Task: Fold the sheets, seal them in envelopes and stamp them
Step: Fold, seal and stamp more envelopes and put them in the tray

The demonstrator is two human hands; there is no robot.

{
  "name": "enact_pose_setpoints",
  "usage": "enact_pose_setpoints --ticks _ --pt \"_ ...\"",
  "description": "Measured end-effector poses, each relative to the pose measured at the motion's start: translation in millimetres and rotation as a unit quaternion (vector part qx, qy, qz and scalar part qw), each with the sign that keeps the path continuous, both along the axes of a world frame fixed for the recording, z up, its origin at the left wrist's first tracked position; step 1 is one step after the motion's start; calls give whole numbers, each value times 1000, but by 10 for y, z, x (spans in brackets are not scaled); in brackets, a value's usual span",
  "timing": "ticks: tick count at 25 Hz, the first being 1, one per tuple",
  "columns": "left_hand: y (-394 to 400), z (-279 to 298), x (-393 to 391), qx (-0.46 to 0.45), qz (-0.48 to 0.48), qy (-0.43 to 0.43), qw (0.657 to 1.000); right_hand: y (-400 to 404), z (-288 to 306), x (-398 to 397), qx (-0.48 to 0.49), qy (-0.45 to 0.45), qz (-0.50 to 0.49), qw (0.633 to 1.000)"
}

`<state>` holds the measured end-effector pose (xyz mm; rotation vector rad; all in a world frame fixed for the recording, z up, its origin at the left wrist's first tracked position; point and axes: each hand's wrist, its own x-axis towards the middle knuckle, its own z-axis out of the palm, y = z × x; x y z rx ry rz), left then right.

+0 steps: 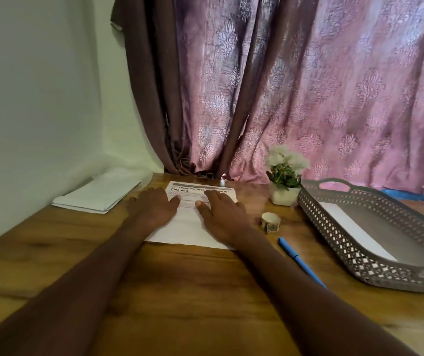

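Both hands flat on a printed sheet [193,224] on the wooden counter [180,291]: left hand [154,205], right hand [220,214]. Envelopes [100,192] left, stamp roll [270,221], blue pen [299,260] and mesh tray [360,263] right.

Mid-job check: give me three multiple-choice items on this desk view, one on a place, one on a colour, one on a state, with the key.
1. Where does the blue pen lie?
A. inside the tray
B. on the wooden table, between the printed white sheet and the grey perforated plastic tray
C. on the envelopes

2. What colour is the small square flower pot?
A. white
B. red
C. black

3. How do the hands lie?
A. both lifted off the table
B. gripping the pen
C. left hand and right hand flat on the sheet

Key: 1 B, the pen rests on bare wood beside the tray; 2 A, the pot is white; 3 C, straight fingers press the paper.
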<state>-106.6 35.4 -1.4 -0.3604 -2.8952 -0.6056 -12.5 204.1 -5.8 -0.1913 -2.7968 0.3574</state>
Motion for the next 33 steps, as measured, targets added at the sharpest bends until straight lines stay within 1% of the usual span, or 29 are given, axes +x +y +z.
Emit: enact_pose_setpoints --ticks 1,3,4,6,9,12,14,15,17,18,19,22,25,26,27,29,30,31,32,33 --pt "8 2 11 10 -10 -14 1000 19 -14 16 8 -23 8 1000" --pt "40 43 51 49 -37 -8 998 58 -20 32 4 -71 22 997" --pt "61 87 88 95 -51 -2 994 69 -16 33 -2 -85 24 996" --pt "91 158 127 209 -60 -1 976 63 -4 64 -3 -94 26 995" --pt "45 212 63 362 -32 -34 931 59 26 102 1 -105 33 994" --pt "-45 262 -19 482 -12 -100 871 75 23 91 -5 -111 40 993" --pt "-125 260 -60 543 -12 -125 830 55 13 61 -1 -106 46 993" --pt "-161 248 -85 551 -15 -124 825 31 8 53 5 -105 52 993" --pt "-212 213 -146 534 -28 -126 836 -30 -8 30 15 -88 64 994" --pt "-230 209 -151 527 -34 -130 839 -51 -10 19 8 -71 68 995" --pt "-248 214 -152 533 -42 -133 835 -67 -2 14 -4 -45 70 997" --pt "-360 261 -168 556 -59 -151 815 -13 57 6 -79 70 43 993" --pt "-508 309 -179 566 -94 -201 794 116 90 -7 -162 136 -12 977" --pt "-551 321 -171 567 -103 -215 788 145 88 -36 -209 155 -21 965" --pt "-584 322 -170 568 -111 -221 785 155 97 -67 -287 165 -31 943" --pt "-628 306 -147 562 -134 -224 785 137 128 -98 -469 163 -44 867" --pt "-637 296 -131 556 -147 -227 786 130 143 -81 -539 158 -38 827" --pt "-639 288 -116 550 -158 -229 788 135 152 -47 -589 151 -22 794" --pt "-638 283 -96 543 -163 -227 792 134 166 2 -625 137 -3 769" --pt "-634 281 -75 536 -167 -224 797 141 173 39 -645 121 10 754"
